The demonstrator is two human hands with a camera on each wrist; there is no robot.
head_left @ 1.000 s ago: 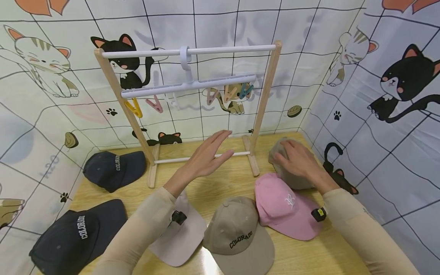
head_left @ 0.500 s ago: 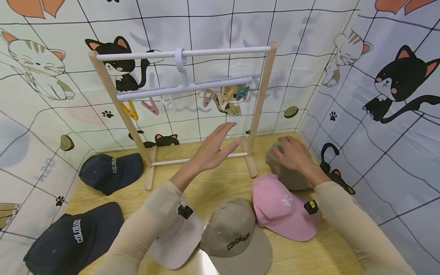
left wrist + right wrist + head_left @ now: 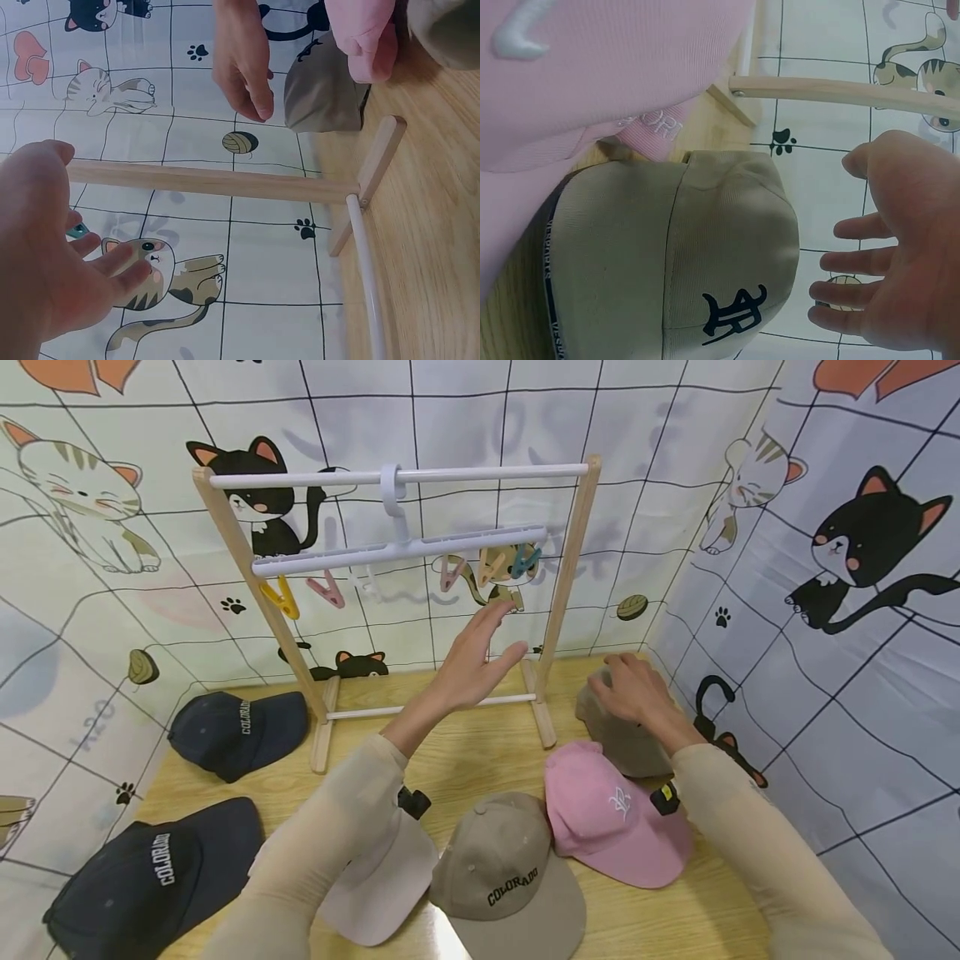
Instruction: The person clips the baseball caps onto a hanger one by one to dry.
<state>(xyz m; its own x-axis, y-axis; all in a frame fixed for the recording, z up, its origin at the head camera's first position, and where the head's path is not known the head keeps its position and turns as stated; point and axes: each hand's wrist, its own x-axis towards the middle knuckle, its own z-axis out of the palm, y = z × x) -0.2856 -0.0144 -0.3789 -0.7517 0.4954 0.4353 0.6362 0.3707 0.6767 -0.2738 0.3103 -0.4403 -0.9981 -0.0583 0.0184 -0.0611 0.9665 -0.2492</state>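
Observation:
My left hand (image 3: 477,658) is raised in front of the lower part of the wooden rack (image 3: 572,568), fingers extended and holding nothing. A white hanger (image 3: 337,558) with coloured clips hangs from the rack's top bar above it. In the head view my right hand (image 3: 637,689) is over the khaki cap (image 3: 626,739) at the back right; the right wrist view shows this hand (image 3: 907,247) apart from the cap (image 3: 727,255), its fingers relaxed with nothing in them. The pink cap (image 3: 592,802) lies in front of that cap.
Two dark caps, one at the back left (image 3: 225,735) and one at the front left (image 3: 142,877), lie on the wooden table (image 3: 450,760). A pale cap (image 3: 382,885), partly under my left forearm, and a taupe cap (image 3: 495,860) are in front. Cat-print cloth (image 3: 465,427) stands behind.
My left hand has risen and moved slightly right, toward the rack's right post. My right hand stays over the khaki cap. The head view has shifted slightly.

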